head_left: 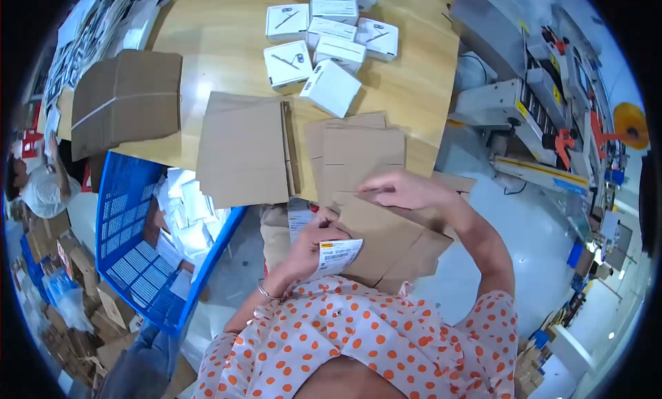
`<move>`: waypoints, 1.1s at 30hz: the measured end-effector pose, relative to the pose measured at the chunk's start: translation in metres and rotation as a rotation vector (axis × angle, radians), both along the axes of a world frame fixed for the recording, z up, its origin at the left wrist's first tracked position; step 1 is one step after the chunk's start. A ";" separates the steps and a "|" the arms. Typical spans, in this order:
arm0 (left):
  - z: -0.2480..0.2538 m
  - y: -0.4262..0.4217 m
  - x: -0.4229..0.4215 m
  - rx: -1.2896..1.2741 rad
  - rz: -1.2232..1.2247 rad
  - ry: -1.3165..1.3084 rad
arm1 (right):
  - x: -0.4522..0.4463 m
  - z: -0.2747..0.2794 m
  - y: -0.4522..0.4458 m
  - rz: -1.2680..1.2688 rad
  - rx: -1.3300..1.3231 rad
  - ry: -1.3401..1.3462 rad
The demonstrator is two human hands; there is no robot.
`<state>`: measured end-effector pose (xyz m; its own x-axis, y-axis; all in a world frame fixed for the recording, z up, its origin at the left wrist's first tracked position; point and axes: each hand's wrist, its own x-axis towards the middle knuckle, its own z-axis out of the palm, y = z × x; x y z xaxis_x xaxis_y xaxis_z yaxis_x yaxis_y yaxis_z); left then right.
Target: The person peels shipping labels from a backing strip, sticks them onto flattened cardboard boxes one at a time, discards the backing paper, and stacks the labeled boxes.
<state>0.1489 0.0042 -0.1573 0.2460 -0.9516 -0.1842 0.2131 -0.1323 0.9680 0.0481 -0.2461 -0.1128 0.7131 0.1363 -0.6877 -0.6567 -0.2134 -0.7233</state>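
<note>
A flat brown cardboard carton (386, 240) is tilted in front of my body, its creases and flaps showing. My left hand (310, 248) is closed at the carton's left edge, and a white printed label (338, 255) with a yellow strip sticks out from it. My right hand (405, 190) is bent over the carton's upper edge, fingers closed on the cardboard. Just beyond, more flat cartons (364, 147) lie at the table's near edge. To their left stands a stack of brown cardboard sheets (243, 151).
Several small white boxes (331, 88) sit on the wooden table (221, 26). A strapped cardboard bundle (127, 99) lies at left, above a blue crate (127, 233) holding white packets (187, 223). Machinery (514, 106) stands at right. Another person (45, 188) is at far left.
</note>
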 end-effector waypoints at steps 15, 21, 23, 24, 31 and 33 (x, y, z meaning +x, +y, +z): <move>-0.004 0.025 0.002 0.005 0.151 0.147 | -0.033 0.040 -0.055 0.350 -0.445 0.058; -0.023 0.043 0.040 0.135 0.182 0.131 | 0.001 0.023 -0.044 0.457 -0.690 -0.547; -0.025 0.030 0.049 0.176 0.226 0.077 | 0.045 -0.002 -0.003 0.600 -0.666 -0.242; -0.025 0.023 0.055 0.195 0.250 0.046 | 0.067 -0.011 0.016 0.779 -0.762 -0.212; -0.109 -0.015 0.045 0.202 0.131 -0.035 | 0.040 -0.053 0.006 -0.022 -1.213 -0.456; -0.116 -0.018 0.035 0.220 0.242 0.119 | -0.011 -0.044 -0.012 -0.491 -1.205 -0.145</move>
